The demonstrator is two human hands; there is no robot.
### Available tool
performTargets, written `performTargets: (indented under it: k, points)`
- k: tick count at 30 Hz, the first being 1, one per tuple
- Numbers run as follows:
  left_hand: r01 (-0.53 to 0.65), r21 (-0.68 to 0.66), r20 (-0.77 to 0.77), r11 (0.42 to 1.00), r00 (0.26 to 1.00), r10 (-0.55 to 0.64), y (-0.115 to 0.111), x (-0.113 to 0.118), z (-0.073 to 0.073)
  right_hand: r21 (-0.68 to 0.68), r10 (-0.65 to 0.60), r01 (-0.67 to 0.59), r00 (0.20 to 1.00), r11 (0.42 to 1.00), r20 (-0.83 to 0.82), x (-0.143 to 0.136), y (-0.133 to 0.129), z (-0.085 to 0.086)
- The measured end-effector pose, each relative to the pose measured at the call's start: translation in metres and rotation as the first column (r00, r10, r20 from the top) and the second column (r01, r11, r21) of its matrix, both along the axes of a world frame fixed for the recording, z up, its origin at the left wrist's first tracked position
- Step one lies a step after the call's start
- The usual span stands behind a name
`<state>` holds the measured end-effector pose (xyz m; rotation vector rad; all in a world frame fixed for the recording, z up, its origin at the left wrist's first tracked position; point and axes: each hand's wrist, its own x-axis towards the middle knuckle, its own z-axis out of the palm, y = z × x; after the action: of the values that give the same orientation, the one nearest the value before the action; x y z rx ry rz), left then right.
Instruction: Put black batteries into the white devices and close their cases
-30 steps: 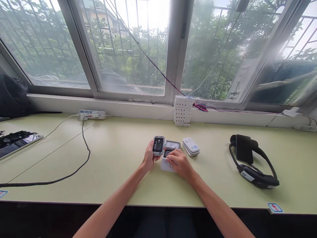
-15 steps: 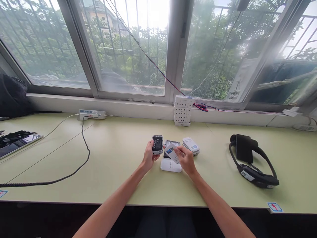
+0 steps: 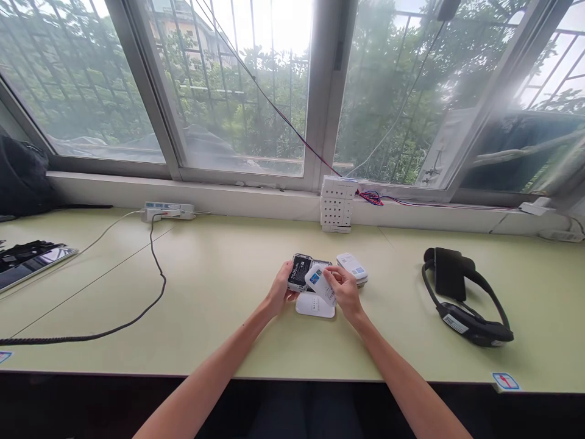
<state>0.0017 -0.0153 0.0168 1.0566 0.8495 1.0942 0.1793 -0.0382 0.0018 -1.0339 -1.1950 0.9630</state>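
Note:
My left hand point(image 3: 280, 289) is closed around a small device with its black battery exposed point(image 3: 300, 272), the print "3000mAh" showing. Pinched in my right hand point(image 3: 345, 291) is a white back cover point(image 3: 322, 285) with blue and dark printed squares, tilted beside the device. Behind that cover, another opened device point(image 3: 323, 266) lies on the table, mostly hidden. A second white cover point(image 3: 315, 306) rests flat just below my hands. Right behind my right hand sits a short stack of white devices point(image 3: 352, 267).
A black head-worn strap device point(image 3: 470, 299) lies to the right on the pale green table point(image 3: 219, 274). White stacked boxes point(image 3: 337, 204) stand by the window sill. At the left are a power strip point(image 3: 169, 211), a dark cable point(image 3: 159, 268) and a tablet point(image 3: 36, 268).
My left hand has brought the battery device rightward and slightly down, closer to the cover. The cover in my right hand has shifted slightly and turned a little.

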Motion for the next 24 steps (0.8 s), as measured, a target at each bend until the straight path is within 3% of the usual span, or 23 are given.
performTargets:
  k: [5, 10, 18, 24]
  points:
    - [0.091, 0.018, -0.136, 0.996, 0.987, -0.088, -0.0047, -0.0002, 0.0005, 0.037, 0.039, -0.04, 0.998, 0.999, 0.047, -0.001, -0.0006, -0.002]
    - [0.087, 0.013, -0.219, 0.996, 0.972, -0.082, -0.008, 0.0008, 0.0012, 0.053, 0.072, -0.078, 0.991, 0.995, 0.114, -0.0025, -0.0039, 0.0018]
    - [0.097, 0.032, -0.222, 0.995, 0.971, -0.088, -0.0091, 0.0007, 0.0027, 0.016, 0.107, -0.109, 0.988, 0.994, 0.108, -0.0018, -0.0032, -0.0002]
    - [0.04, 0.026, -0.189, 0.999, 0.981, -0.035, -0.0058, -0.0004, 0.0012, -0.096, 0.115, -0.11, 0.992, 0.989, 0.046, -0.0015, -0.0075, 0.0064]
